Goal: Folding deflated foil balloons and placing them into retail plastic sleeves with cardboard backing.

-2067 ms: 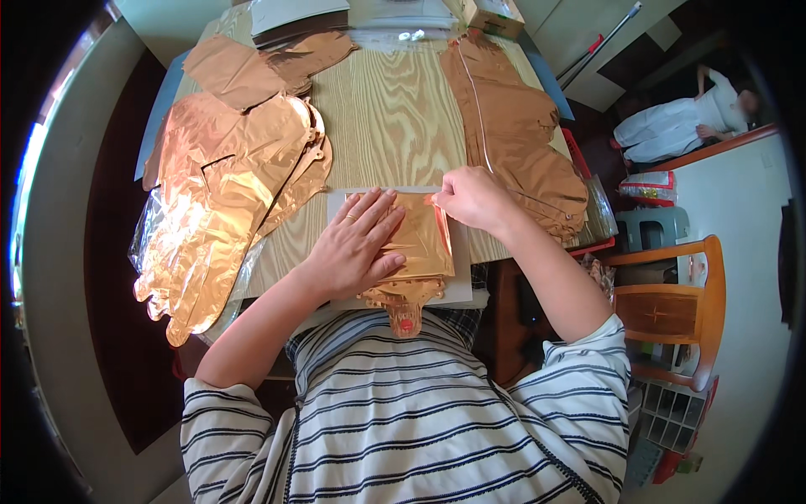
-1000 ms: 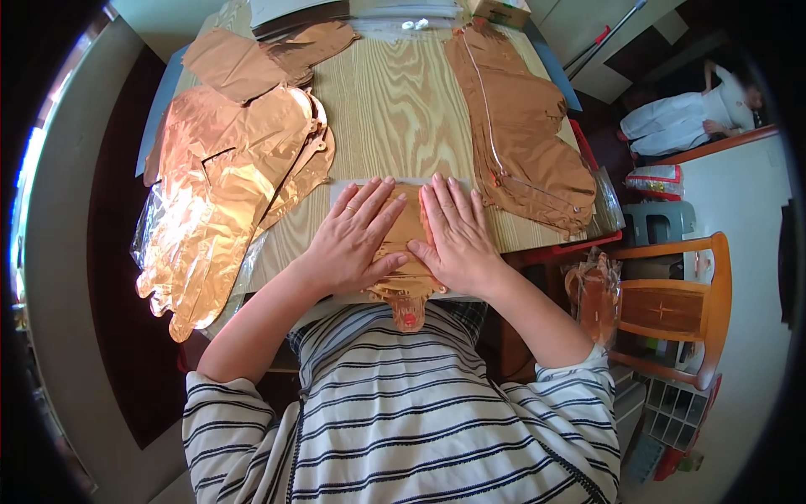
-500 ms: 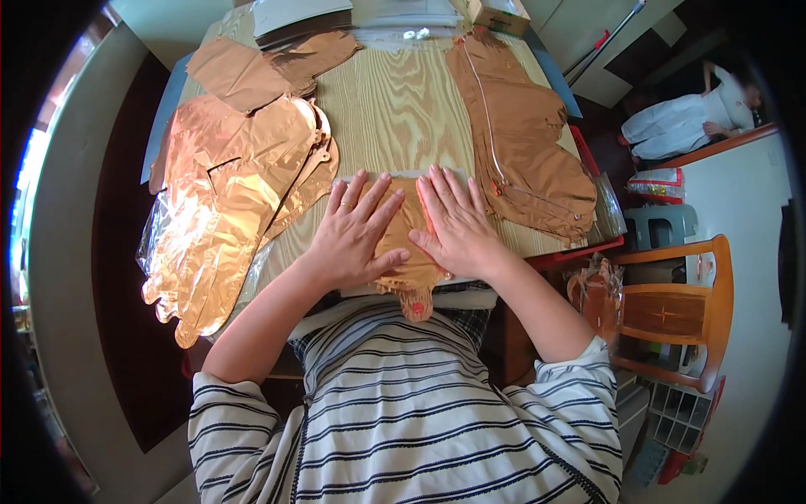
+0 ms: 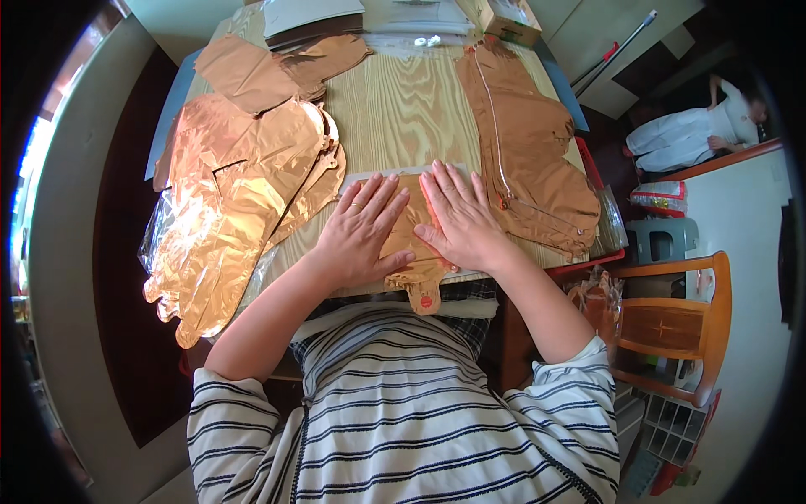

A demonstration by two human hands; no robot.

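Pressing: both hands flat, palms down, on a folded copper-coloured foil balloon (image 4: 409,244) at the near edge of the light wooden desk (image 4: 403,109).
Left hand (image 4: 359,233): fully open, fingers spread, gripping nothing; covering the balloon's left half, ring visible on one finger.
Right hand (image 4: 460,220): fully open, fingers close together and pointing away from the body, gripping nothing; covering the right half.
Relation: balloon directly beneath both palms, long axis running from the far desk toward the body; small tab with a red spot (image 4: 425,298) overhanging the near edge between the forearms. Neither hand nearer; thumbs almost meeting over the centre line.
Left of hands: heap of shiny rose-gold foil balloons (image 4: 227,202), flattened, spilling over the desk's left edge.
Right of hands: matte brown foil pieces (image 4: 533,160) with a thin white cord, just beside the right hand.
Far edge: more brown foil (image 4: 269,67), white sheets (image 4: 311,13), cardboard box (image 4: 508,17).
Surroundings: wooden chair (image 4: 672,328) at right; another person in white (image 4: 697,134) well apart.
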